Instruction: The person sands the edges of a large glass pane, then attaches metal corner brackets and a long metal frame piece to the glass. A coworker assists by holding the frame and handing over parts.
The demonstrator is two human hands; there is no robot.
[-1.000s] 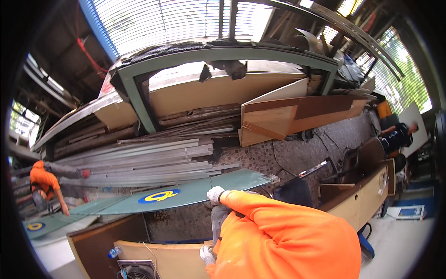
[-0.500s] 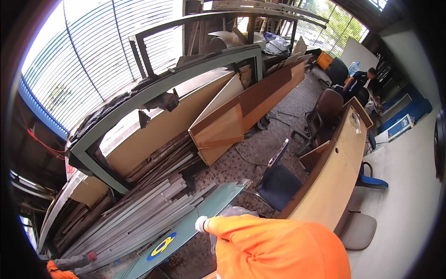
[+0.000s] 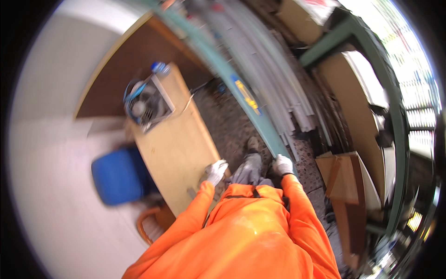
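Note:
A long green panel [image 3: 265, 128] with a yellow-and-blue emblem slants from beside me toward the far left. My right hand [image 3: 283, 165], in a white glove, is closed on its near end. To the left, my left hand [image 3: 216, 172], also white-gloved, is at the edge of a light wooden desk [image 3: 172, 144]; blur hides how its fingers are set. A fan-like device [image 3: 141, 104] in a pale housing rests on the desk, with a blue-capped bottle [image 3: 160, 68] near it. My shoe shows on the speckled floor between desk and panel.
Long grey metal profiles [image 3: 265, 65] lie along the panel's right side. Beyond them stand a green frame [image 3: 395, 102] and a brown-and-tan board unit [image 3: 346, 181]. A blue chair [image 3: 118, 176] sits left of the desk. Part of another person [image 3: 167, 4] shows at the panel's far end.
My view has swung round: the profiles and green frame, formerly on the left, are now on the right. The desk with the fan-like device has come into view. A gloved hand was at the panel earlier too.

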